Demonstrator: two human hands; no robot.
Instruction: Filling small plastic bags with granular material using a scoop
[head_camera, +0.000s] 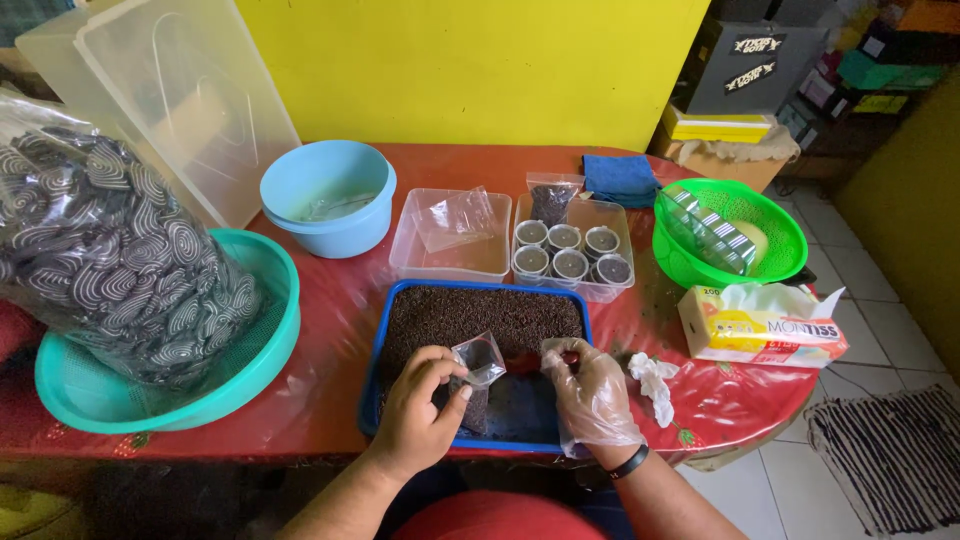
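Left hand (418, 405), bare: grip pinching a small clear bag (476, 372), partly filled with dark grains, held over the blue tray (381, 345) of grains at the near edge of the surface (330, 300). Right hand (590, 392), gloved: fingers curled around a red scoop (524, 361) just beside the bag. Beyond: box of filled cups (571, 252), blue bowl (330, 195), green basket (730, 232).

Red scoop (527, 362) mostly hidden behind right hand (592, 392); patterned bag (110, 260) cut by left edge.
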